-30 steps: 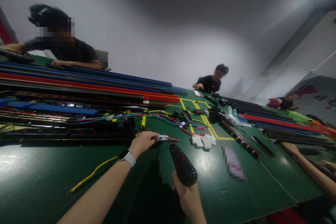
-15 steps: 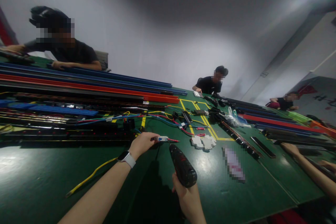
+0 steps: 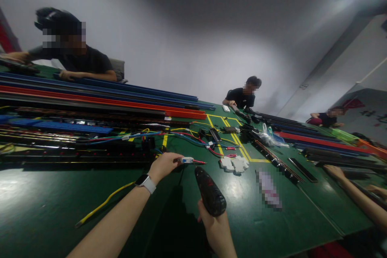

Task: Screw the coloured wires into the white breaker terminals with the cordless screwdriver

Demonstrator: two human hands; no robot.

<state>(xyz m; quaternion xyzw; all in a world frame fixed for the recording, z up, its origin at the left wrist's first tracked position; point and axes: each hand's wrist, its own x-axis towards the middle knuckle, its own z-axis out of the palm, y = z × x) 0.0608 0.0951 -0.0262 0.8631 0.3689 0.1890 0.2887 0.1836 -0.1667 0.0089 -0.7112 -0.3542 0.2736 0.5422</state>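
Observation:
My left hand (image 3: 165, 167), with a watch at its wrist, pinches a small white-and-blue electrical part (image 3: 186, 160) above the green table. From that part's right side a thin red piece (image 3: 199, 162) sticks out. My right hand (image 3: 218, 225) is wrapped round the handle of a black power screwdriver (image 3: 211, 193). Its nose points up and left, just below the red piece; whether the two touch I cannot tell. A yellow cable (image 3: 104, 201) lies by my left forearm. White plastic pieces (image 3: 234, 164) rest to the right of the held part.
Long orange (image 3: 181, 112) and blue rails (image 3: 145, 90) lie across the table's far left. Loose wires (image 3: 187, 134) run behind my left hand. A black track (image 3: 273, 157) and a flat purple packet (image 3: 269, 189) lie to the right. Co-workers sit opposite; another person's arm (image 3: 353, 189) reaches in at right.
Both my hands stay almost still, with the same things in them. Across the table, the middle person's hand has shifted slightly right, away from the white object.

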